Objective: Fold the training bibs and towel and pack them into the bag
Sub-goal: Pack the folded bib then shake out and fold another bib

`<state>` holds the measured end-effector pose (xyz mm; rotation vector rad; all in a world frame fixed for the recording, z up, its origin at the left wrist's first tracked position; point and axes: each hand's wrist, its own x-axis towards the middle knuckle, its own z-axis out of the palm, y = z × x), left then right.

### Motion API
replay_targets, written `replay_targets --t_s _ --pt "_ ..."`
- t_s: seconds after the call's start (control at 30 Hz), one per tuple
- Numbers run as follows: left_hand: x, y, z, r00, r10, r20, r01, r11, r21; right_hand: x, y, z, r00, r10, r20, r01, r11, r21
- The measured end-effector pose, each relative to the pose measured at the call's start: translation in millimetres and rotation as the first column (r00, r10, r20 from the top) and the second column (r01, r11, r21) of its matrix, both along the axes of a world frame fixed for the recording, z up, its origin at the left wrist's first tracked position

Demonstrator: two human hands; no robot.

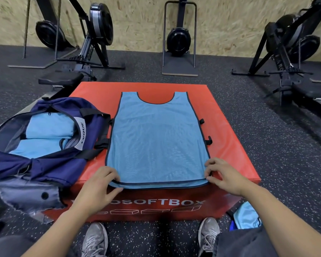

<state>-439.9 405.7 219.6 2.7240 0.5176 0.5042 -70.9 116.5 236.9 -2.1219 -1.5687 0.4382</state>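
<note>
both hands, left hand (98,184) and right hand (223,175), are pinching the near corners of the blue bib (157,138) lying flat on the red box (235,154).

Bag (44,145) crowds bib's (156,138) left edge; right side — bare box top (230,149)

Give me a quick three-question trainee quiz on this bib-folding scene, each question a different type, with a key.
1. True or false: the bib on the red box is already folded in half.
2. Multiple choice: where does the navy bag sit relative to the bib? A) to its left B) to its right C) beyond it
3. Fill in: the left hand and right hand grip the bib's near ____.

Key: 1. False, it lies spread flat. 2. A. 3. Corners.
</note>
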Motion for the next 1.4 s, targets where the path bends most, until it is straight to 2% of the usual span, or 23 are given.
replay_targets --t_s 0.07,0.17,0.27,0.37,0.5,0.57,0.67,0.87,1.03,1.17,1.4 --pt "-1.8 1.2 0.1 0.998 0.009 -0.061 -0.009 1.0 -0.002 1.9 -1.4 0.1 1.0 0.007 0.016 -0.006 0.999 -0.041" --pt "-1.5 0.3 1.7 0.997 0.066 -0.038 -0.067 0.997 -0.028 0.3 0.1 -2.2 0.993 0.017 0.115 -0.005 0.995 -0.104" --pt "-0.7 1.2 3.3 0.995 0.1 0.016 -0.099 0.992 -0.073 -2.9 1.9 -1.4 0.986 -0.01 0.167 0.017 0.999 -0.039" --pt "-1.9 -0.9 9.0 0.986 0.152 0.07 -0.142 0.982 -0.126 -4.3 0.1 5.3 0.992 -0.071 0.102 0.064 0.995 0.072" --pt "-1.4 -4.5 28.6 0.947 0.288 0.144 -0.244 0.933 -0.263 -10.4 -5.1 25.5 0.969 -0.24 -0.064 0.248 0.951 0.184" --pt "0.0 -4.5 44.4 0.929 0.294 0.225 -0.218 0.926 -0.308 -14.4 -6.6 42.9 0.947 -0.299 -0.116 0.319 0.913 0.255" --pt "-1.7 -3.3 71.7 0.89 0.277 0.361 -0.144 0.924 -0.355 -18.3 -11.3 68.7 0.936 -0.333 -0.115 0.351 0.852 0.389" --pt "-8.7 -10.4 123.2 0.874 0.193 0.447 -0.12 0.975 -0.186 -25.9 -31.5 110.7 0.944 -0.324 -0.065 0.316 0.827 0.465" --pt "-19.3 -28.0 162.1 0.849 0.129 0.512 -0.131 0.991 -0.032 -52.2 -52.3 159.4 0.954 -0.287 -0.087 0.285 0.777 0.561" --pt "-32.3 -48.1 189.9 0.822 0.074 0.565 -0.109 0.994 0.03 -62.5 -70.7 183.1 0.969 -0.232 -0.089 0.236 0.75 0.618" --pt "-38.6 -52.9 202.0 0.81 0.069 0.582 -0.111 0.993 0.037 -66.0 -71.1 189.2 0.953 -0.19 -0.237 0.3 0.714 0.633"
